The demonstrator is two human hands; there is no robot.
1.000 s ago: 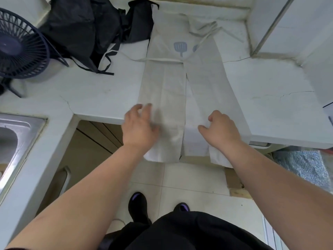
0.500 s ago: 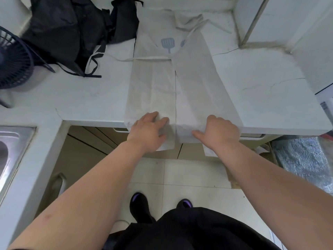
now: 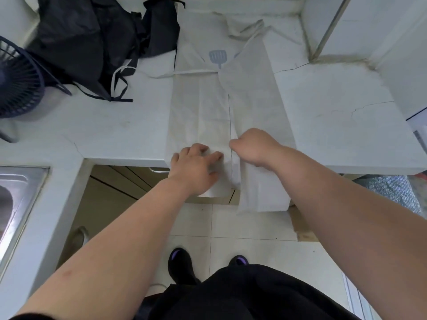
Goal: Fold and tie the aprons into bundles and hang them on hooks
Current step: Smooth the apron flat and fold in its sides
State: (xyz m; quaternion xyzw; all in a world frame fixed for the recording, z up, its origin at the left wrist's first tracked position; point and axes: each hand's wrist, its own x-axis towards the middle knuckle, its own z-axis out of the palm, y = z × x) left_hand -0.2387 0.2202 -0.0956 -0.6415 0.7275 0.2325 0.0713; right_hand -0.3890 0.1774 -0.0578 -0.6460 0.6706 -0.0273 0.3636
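Nearest are two black shoes [image 3: 180, 264] on the pale tiled floor, below the person's dark clothing.

Two bare hands reach to the front edge of the counter [image 3: 115, 132]. The left hand [image 3: 196, 167] lies on the left flap of the white apron [image 3: 201, 112], fingers fairly straight and spread, pressing the cloth flat. The right hand [image 3: 254, 146] sits just beside it on the right flap. Its fingers are curled under and grip the cloth at the flap's inner edge, with the fingertips hidden beneath the hand.

There are two aprons, one white and one black. The white one lies lengthwise on the counter, running away from the person. Both its sides are folded inward into a long strip, and the two flaps meet along a line down the middle. Its near end hangs over the counter edge. Farther up, a thin tie crosses it, and above that is a blue spatula print. The neck strap lies crumpled at the far end.

To the left, one steel sink [image 3: 20, 192] is set into the counter. Its basin is mostly cut off, so I cannot tell what it holds. Beyond it stands one dark fan [image 3: 18, 82]. The black apron [image 3: 87, 38] is heaped at the far left, touching the white one's top corner, its ties trailing loose.
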